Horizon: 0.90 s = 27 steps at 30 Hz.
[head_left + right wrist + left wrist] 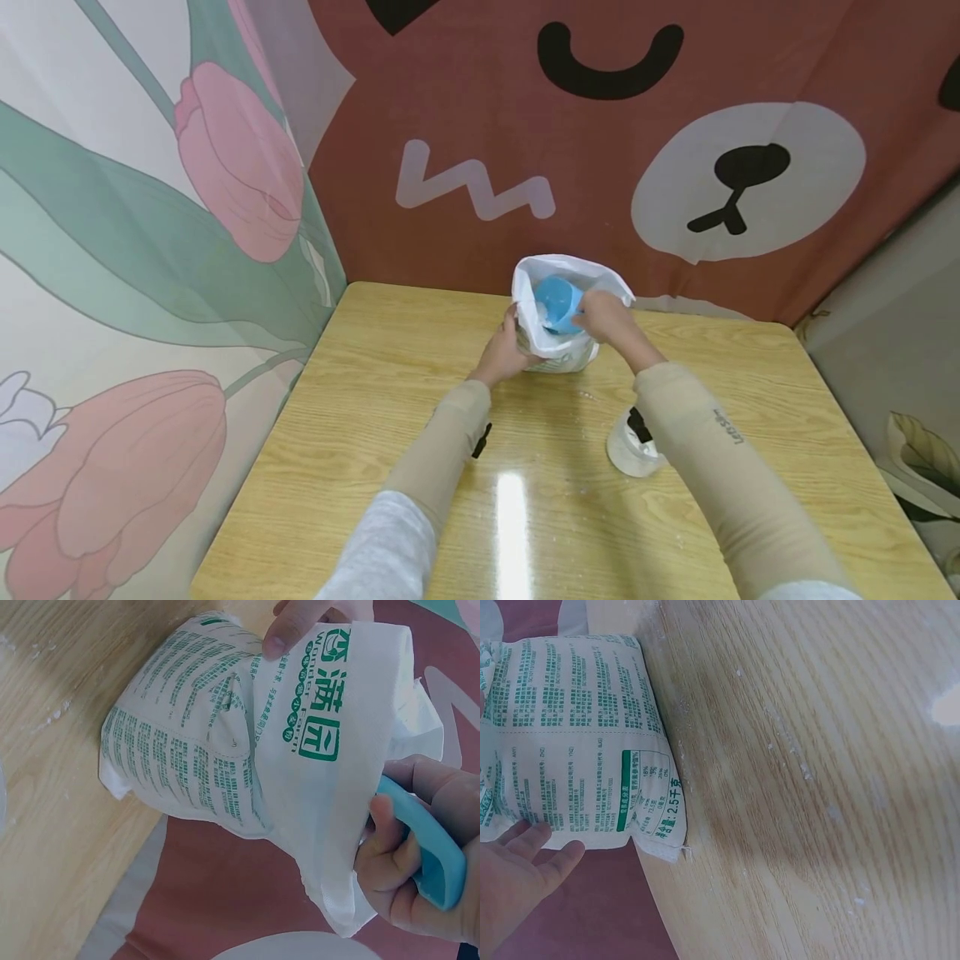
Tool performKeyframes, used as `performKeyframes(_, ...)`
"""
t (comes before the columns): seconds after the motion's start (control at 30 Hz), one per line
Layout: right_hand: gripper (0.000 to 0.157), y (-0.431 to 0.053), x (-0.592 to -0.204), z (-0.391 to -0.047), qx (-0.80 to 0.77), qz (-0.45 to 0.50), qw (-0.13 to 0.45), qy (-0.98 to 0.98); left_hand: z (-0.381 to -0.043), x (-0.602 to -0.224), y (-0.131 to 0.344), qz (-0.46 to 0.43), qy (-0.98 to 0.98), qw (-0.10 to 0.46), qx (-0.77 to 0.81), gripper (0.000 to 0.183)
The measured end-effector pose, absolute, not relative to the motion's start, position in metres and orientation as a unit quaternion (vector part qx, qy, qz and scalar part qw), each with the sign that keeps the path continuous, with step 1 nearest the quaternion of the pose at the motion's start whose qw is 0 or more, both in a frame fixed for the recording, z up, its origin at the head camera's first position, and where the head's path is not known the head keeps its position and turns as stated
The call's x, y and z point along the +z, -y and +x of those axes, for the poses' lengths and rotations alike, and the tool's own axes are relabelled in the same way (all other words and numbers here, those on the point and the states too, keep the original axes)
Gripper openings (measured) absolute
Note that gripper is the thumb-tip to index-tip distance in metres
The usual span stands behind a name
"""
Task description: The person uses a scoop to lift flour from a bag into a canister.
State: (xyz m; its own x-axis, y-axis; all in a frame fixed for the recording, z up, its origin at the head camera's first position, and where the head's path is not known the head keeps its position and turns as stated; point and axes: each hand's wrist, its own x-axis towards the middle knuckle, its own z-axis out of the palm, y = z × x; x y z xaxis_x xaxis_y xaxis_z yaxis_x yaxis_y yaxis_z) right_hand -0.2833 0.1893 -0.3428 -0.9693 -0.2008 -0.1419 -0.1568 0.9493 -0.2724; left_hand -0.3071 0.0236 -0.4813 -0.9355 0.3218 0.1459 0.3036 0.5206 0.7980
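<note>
A white flour bag [558, 354] with green print stands near the table's far edge, its mouth spread wide. My left hand [501, 354] holds the bag's left side, with the thumb [279, 641] against its front in the right wrist view. Inside the mouth sits a blue cup [558, 302], tilted, with some white powder by it. Fingers of my right hand [420, 855] curl round the cup's blue handle [439, 851] at the bag's right rim. The cup's body is hidden by the bag in the right wrist view.
A round white tub [628, 454] stands on the wooden table [390, 400], partly covered by my right forearm. White powder specks [804, 769] lie scattered in front of the bag. A printed brown curtain [450, 250] hangs right behind the table.
</note>
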Motion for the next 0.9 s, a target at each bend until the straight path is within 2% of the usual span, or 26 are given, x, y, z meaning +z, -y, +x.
performKeyframes(0.27,0.042,-0.198,-0.342,-0.283,-0.215,-0.093,0.078,-0.969,-0.307,-0.479,-0.025,0.18,-0.871,0.006,0.457,0.108)
performKeyframes(0.37,0.04,-0.202,-0.343,-0.284,-0.247,-0.082,0.091,-0.961,-0.307,-0.478,-0.024,0.181,-0.869,0.007,0.461,0.108)
performKeyframes(0.6,0.027,-0.21,-0.342,-0.282,-0.333,-0.026,0.13,-0.934,-0.305,-0.477,-0.024,0.178,-0.871,0.004,0.457,0.108)
performKeyframes(0.9,0.034,-0.216,-0.343,-0.277,-0.346,-0.027,0.136,-0.928,-0.305,-0.478,-0.025,0.173,-0.876,0.007,0.45,0.108)
